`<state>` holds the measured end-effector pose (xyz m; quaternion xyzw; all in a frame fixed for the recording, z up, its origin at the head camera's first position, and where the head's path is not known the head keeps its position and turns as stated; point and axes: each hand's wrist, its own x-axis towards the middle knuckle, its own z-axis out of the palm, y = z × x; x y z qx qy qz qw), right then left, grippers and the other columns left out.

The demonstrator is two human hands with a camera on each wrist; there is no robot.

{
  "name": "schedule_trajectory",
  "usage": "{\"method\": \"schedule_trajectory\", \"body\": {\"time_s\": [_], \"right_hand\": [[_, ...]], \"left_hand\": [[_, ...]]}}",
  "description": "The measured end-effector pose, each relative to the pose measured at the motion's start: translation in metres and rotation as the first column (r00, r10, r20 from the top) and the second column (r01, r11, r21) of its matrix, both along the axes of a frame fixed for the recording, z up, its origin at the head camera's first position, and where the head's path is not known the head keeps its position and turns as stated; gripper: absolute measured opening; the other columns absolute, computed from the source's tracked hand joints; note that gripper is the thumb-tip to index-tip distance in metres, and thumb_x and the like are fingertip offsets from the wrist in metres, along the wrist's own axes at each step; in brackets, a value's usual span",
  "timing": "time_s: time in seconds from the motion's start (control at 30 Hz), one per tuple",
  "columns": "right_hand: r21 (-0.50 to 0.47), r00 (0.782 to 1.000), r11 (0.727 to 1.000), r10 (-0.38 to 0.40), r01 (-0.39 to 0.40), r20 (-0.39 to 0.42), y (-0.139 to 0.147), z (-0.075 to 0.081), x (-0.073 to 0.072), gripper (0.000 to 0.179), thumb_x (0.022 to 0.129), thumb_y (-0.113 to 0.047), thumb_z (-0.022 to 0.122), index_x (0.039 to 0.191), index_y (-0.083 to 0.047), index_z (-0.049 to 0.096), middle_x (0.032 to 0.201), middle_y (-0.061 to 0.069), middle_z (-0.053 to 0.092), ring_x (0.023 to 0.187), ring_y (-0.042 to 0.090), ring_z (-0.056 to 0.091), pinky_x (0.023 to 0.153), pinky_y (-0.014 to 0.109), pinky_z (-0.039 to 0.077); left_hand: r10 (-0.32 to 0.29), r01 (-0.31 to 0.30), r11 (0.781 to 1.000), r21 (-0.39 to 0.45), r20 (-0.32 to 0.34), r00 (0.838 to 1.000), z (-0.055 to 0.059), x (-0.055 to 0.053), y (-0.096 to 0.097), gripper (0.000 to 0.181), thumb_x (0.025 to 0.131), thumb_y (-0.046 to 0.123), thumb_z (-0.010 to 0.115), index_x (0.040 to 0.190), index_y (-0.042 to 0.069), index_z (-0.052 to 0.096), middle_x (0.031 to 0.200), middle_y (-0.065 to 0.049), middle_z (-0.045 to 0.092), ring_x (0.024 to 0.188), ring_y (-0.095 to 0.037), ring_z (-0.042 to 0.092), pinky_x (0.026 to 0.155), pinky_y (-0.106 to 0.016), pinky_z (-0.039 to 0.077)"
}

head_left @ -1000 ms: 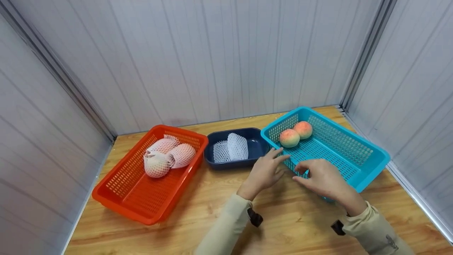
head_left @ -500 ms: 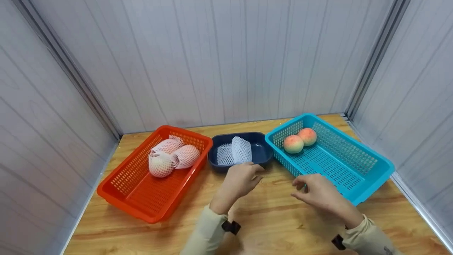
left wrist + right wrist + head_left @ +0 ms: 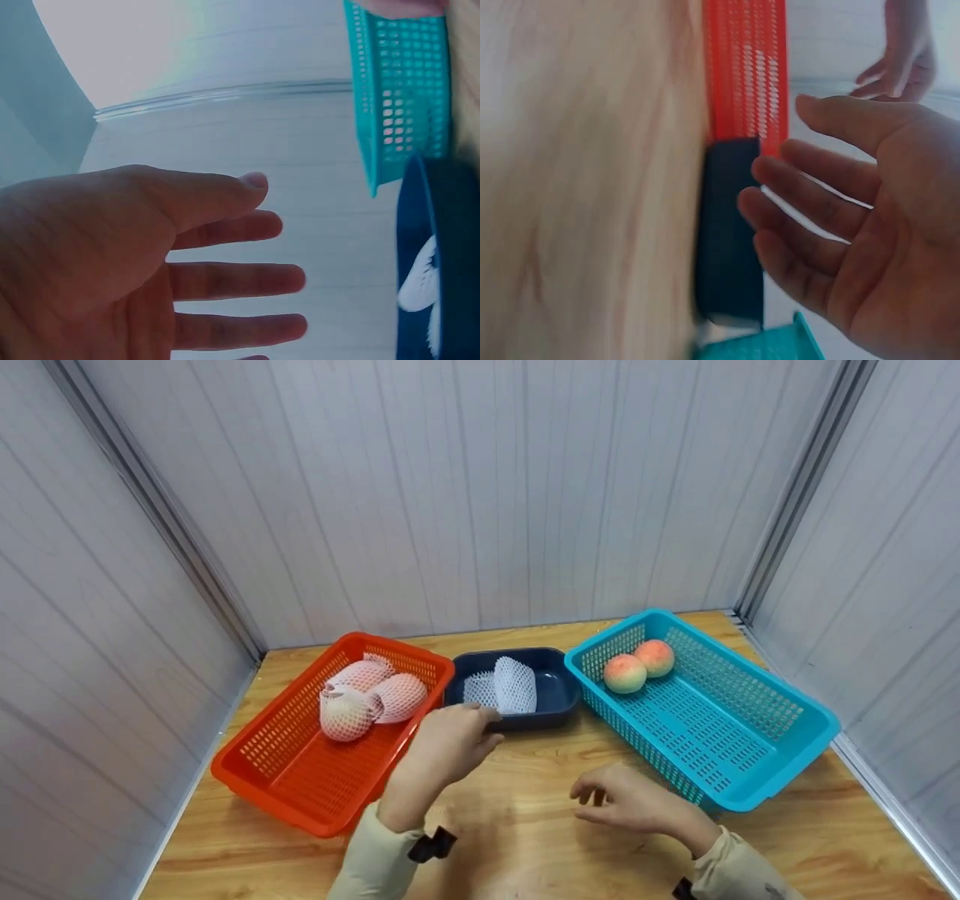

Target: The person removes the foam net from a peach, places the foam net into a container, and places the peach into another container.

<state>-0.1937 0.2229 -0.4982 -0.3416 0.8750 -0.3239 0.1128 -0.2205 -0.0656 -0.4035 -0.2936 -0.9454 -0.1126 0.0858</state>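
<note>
My left hand (image 3: 444, 746) hovers between the red basket (image 3: 319, 784) and the navy dish (image 3: 553, 688), holding nothing; in the left wrist view its fingers (image 3: 240, 279) are extended. Two white foam nets (image 3: 515, 687) lie in the dish. Over the table, left of the teal basket's front end, hangs my right hand (image 3: 628, 801), its fingers loosely bent around nothing. Two bare peaches, a nearer peach (image 3: 625, 673) and a farther peach (image 3: 655, 658), sit at the teal basket's (image 3: 780, 769) back left. In the red basket are three net-wrapped peaches (image 3: 348, 715).
All the containers stand on a wooden table (image 3: 517, 847), the navy dish between the two baskets. A pale panel wall (image 3: 495, 510) rises behind the table, with side walls at left (image 3: 97, 697) and right (image 3: 885, 622).
My left hand has moved left from the teal basket's edge, past the navy dish, toward the red basket. The right hand has drawn back from the teal basket, down and left. The fruit has stayed put.
</note>
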Motion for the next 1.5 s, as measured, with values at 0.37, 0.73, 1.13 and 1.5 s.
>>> {"method": "schedule_trajectory", "body": {"time_s": [0.37,0.73,1.13,1.5], "right_hand": [[-0.195,0.944,0.978,0.002,-0.070,-0.331,-0.052,0.004,-0.029,0.011,0.090,-0.016,0.070,0.100,-0.012,0.070,0.091,0.002,0.069,0.076,0.012,0.064,0.064,0.031,0.054],[-0.094,0.810,0.985,0.066,-0.147,-0.582,-0.136,0.025,-0.068,0.028,0.093,-0.032,0.067,0.112,-0.012,0.070,0.117,0.002,0.066,0.104,0.012,0.062,0.088,0.027,0.050],[0.173,0.764,0.970,0.243,-0.173,-0.597,-0.205,0.021,-0.094,0.044,0.095,-0.038,0.061,0.135,-0.018,0.059,0.137,0.003,0.054,0.109,0.017,0.060,0.090,0.030,0.049],[0.221,0.694,0.950,0.312,-0.220,-0.650,-0.235,0.008,-0.101,0.045,0.094,-0.034,0.063,0.138,-0.024,0.056,0.142,0.000,0.049,0.107,0.012,0.060,0.091,0.021,0.046]], "left_hand": [[0.145,-0.151,0.987,0.049,0.110,0.983,0.037,-0.004,-0.058,0.030,0.089,0.030,0.071,0.115,0.015,0.070,0.107,0.000,0.069,0.096,-0.018,0.063,0.087,-0.039,0.049],[0.229,-0.247,0.968,0.050,0.241,0.943,0.054,-0.025,-0.107,0.036,0.092,0.026,0.067,0.122,0.007,0.066,0.117,-0.012,0.065,0.106,-0.029,0.061,0.090,-0.050,0.047],[0.253,-0.284,0.958,0.041,0.352,0.901,0.037,-0.068,-0.156,0.041,0.094,0.026,0.060,0.126,-0.001,0.061,0.123,-0.026,0.059,0.113,-0.042,0.055,0.092,-0.058,0.043],[0.351,-0.382,0.923,0.050,0.296,0.888,-0.001,-0.102,-0.186,0.045,0.093,0.019,0.062,0.128,-0.008,0.055,0.128,-0.029,0.055,0.119,-0.046,0.049,0.097,-0.060,0.038]]}}
